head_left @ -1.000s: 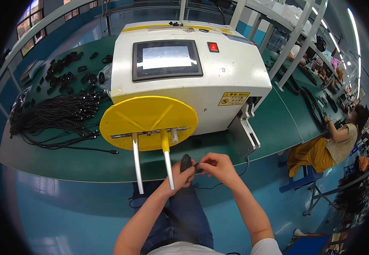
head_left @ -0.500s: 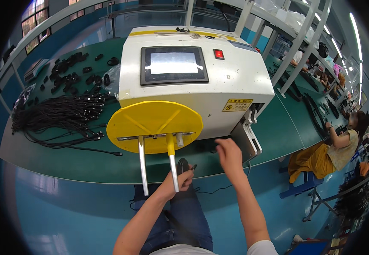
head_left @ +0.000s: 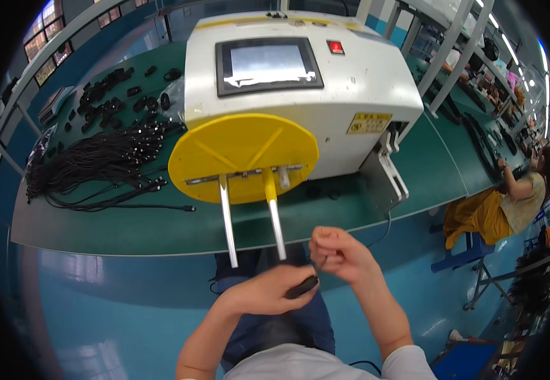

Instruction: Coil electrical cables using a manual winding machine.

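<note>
- Machine: white, yellow stripe along its top
- Disc: plain yellow
- Rods: silvery, one yellow at its base
- Screen: pale grey, black-framed
- Switch: red
- Bench: dark green
- Cable pile: black with silvery tips
- Held bundle: black
- Floor: blue

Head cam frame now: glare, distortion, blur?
Head view: a bright patch runs along the lower part of the machine's display; the blue floor carries pale reflections at lower left. Head view: the green table's front edge bows, corners go black. Head view: the right hand looks slightly smeared; the black cable coil in the left hand shows little detail.
</note>
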The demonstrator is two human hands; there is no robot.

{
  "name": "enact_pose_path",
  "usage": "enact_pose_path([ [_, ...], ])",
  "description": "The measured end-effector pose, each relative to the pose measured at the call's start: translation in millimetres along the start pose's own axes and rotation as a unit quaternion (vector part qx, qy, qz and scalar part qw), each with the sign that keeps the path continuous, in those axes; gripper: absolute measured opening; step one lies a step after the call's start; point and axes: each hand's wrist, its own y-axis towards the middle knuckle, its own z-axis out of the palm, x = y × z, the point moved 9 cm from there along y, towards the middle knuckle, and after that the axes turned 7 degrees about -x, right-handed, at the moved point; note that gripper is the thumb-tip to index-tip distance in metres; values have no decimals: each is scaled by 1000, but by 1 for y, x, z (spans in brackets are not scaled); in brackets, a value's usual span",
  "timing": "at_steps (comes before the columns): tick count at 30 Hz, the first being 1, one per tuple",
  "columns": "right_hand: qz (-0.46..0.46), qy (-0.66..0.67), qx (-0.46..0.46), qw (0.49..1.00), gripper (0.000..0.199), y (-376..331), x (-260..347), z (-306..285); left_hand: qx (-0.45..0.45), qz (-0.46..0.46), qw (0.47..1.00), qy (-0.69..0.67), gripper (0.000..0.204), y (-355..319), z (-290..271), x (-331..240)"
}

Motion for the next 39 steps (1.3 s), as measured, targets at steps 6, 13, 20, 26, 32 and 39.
enact_pose_path([
  [6,-117,-330,-227,909,9,4,-23,-3,-180,-258,891,328,23,-30,-40,71],
  [13,-248,-567,-151,771,19,-16,-48,33,-314,-219,891,245,24,-52,-55,76],
  [20,-166,-491,-244,820,22,-7,-46,-2,-439,-118,864,218,37,-61,-49,51],
  [26,-198,-447,-206,848,24,1,-47,-3,-454,-75,845,274,38,-64,-45,42],
  [32,-124,-306,-169,929,21,3,-54,-8,-458,-86,871,156,38,-67,-45,34],
  [39,-246,-526,-165,797,15,-15,-36,33,-437,-73,876,192,45,-63,-37,32],
])
